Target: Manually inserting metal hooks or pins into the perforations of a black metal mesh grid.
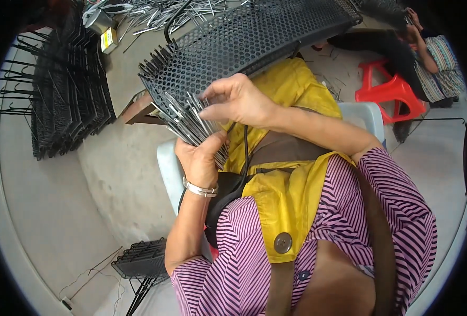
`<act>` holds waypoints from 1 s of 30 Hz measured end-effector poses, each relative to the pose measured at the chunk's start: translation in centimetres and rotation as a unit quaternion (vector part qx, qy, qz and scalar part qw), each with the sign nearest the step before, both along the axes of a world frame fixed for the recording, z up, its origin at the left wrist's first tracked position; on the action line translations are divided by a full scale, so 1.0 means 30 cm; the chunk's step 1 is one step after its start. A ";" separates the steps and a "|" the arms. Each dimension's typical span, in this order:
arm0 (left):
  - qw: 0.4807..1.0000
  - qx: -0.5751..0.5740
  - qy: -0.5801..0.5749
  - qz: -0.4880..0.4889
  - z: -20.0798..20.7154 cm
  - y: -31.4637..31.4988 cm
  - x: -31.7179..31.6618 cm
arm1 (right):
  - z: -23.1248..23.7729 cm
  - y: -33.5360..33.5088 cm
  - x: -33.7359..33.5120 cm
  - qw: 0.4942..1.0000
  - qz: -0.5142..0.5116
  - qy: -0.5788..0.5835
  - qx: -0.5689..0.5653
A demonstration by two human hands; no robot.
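A bundle of thin silver metal rods [180, 118] is gripped in my left hand [197, 158], which wears a bangle and has its thumb across the rods. My right hand [246, 102] is at the bundle's upper end. Its thumb and forefinger are curved but apart, with blurred tips, and I see nothing held between them. Just beyond my hands lies a long black perforated rack [233, 45] with round holes. Several dark rods [157, 62] stick up at its left end.
Loose metal rods [165, 16] lie piled at the back, near a metal can [99, 22] and a yellow-white box [108, 40]. Black racks with hooks [70, 89] are stacked at left. A red stool [389, 89] and another person [433, 66] are at right.
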State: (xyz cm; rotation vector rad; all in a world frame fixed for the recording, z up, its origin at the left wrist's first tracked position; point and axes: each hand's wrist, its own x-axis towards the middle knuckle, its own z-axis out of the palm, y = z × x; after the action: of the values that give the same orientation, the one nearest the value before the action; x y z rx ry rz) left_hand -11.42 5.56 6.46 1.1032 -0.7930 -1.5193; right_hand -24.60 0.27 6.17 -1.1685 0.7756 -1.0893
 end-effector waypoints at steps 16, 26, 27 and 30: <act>0.998 0.018 -0.044 0.041 -0.022 0.010 -0.008 | 0.020 0.011 -0.080 0.991 0.026 0.095 0.095; 0.998 0.055 0.009 0.042 0.038 0.012 0.012 | 0.118 -0.187 -0.186 0.991 -0.021 -0.093 0.091; 0.998 0.051 0.021 0.027 0.045 0.011 0.013 | 0.112 -0.228 -0.189 0.984 -0.004 -0.154 0.088; 0.998 0.055 0.010 0.008 0.033 0.022 -0.002 | 0.050 -0.306 -0.142 0.981 -0.055 -0.172 0.065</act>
State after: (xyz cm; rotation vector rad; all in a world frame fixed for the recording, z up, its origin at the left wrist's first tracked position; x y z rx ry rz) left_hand -11.49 6.22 7.45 1.1703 -0.6927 -1.5729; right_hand -28.85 -8.91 7.67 -0.8066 0.6342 -1.2722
